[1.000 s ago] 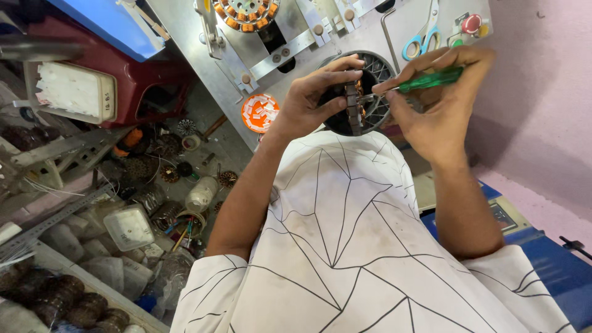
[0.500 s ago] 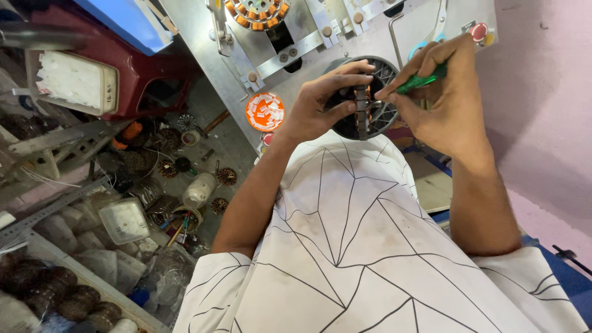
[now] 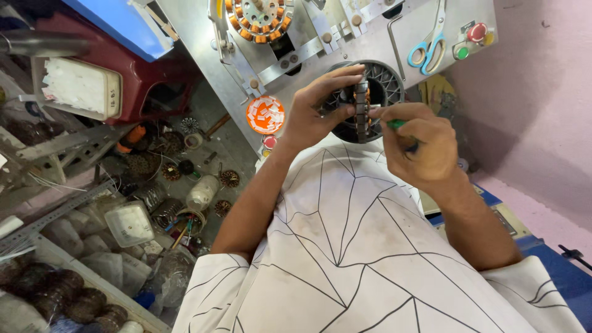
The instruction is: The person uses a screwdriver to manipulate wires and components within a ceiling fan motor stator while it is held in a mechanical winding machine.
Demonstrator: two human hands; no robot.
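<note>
Drawn nearer, the right hand (image 3: 421,147) is pinching a green tool (image 3: 395,124) against the stator (image 3: 362,111), which is being gripped by left hand (image 3: 313,111) fingers; it should be held steady.

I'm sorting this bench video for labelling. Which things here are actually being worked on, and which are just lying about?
In hand:
- wound stator ring, gripped edge-on by the left hand
- green-handled tool, held in the right hand against the ring

Lying about:
- blue-handled scissors on the metal panel
- orange round tub
- another copper-wound stator on the panel
- loose rings and clutter on the bench
</note>
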